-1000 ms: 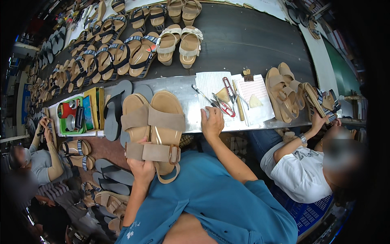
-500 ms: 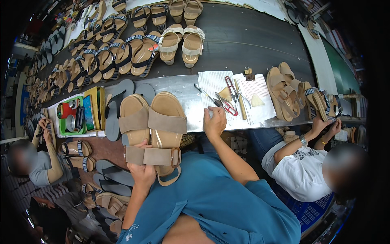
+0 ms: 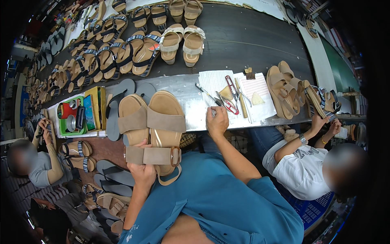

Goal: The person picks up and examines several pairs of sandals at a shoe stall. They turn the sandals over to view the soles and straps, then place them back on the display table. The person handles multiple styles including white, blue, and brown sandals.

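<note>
My left hand (image 3: 144, 174) is closed round the strapped ends of a pair of taupe sandals (image 3: 164, 118), held side by side at the bench's front edge. Their broad straps and tan footbeds face up, and a buckle shows on the right one. My right hand (image 3: 217, 122) is at the metal edge, its fingers curled together; whether something small sits in them is hidden. Just beyond it lie a pen (image 3: 206, 92), metal pliers (image 3: 226, 101) with red handles and red-handled snips (image 3: 231, 86), on printed sheets (image 3: 260, 87).
Rows of sandals (image 3: 109, 61) stand on the dark conveyor belt (image 3: 252, 40). Grey flip-flops (image 3: 112, 120) and a green tray (image 3: 73, 131) of small items are to the left. Taupe sandals (image 3: 280, 95) stand right, near a co-worker's hands (image 3: 321, 126). Another person sits far left.
My right hand has shifted slightly right along the edge. The sandals in my left hand have turned a little, their toes leaning left. The co-worker on the right has tilted a striped sandal.
</note>
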A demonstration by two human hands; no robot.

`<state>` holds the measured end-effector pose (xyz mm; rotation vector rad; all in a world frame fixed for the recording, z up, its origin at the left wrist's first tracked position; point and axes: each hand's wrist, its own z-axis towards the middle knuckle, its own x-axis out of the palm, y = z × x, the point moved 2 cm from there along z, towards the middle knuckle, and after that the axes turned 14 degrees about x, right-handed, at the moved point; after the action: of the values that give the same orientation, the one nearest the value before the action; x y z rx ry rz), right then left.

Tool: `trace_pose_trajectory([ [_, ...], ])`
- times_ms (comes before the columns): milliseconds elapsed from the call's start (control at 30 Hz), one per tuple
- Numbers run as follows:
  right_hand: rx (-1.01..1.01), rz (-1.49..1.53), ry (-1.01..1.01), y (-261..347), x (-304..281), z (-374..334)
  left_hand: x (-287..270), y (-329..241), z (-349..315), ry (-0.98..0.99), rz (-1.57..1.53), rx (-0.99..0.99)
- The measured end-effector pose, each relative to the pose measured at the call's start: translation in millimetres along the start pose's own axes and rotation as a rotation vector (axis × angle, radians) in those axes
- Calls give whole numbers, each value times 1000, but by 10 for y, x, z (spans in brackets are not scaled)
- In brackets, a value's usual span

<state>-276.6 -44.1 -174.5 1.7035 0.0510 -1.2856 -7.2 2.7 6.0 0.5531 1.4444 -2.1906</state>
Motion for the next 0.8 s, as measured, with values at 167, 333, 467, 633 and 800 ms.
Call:
trace_pose_trajectory([
  [167, 39, 40, 17, 16, 7, -14, -31, -46, 8, -27, -24, 11],
  [333, 25, 41, 60, 12, -62, -1, -3, -62, 19, 1, -8, 52],
  [467, 31, 202, 197, 252, -247, 11, 15, -97, 42, -5, -16, 91],
  [633, -322, 514, 351, 1417, -853, 34, 71, -175, 74, -14, -53, 61],
  [800, -711, 309, 160, 1828, -1021, 119, 125, -256, 83, 28, -46, 108],
])
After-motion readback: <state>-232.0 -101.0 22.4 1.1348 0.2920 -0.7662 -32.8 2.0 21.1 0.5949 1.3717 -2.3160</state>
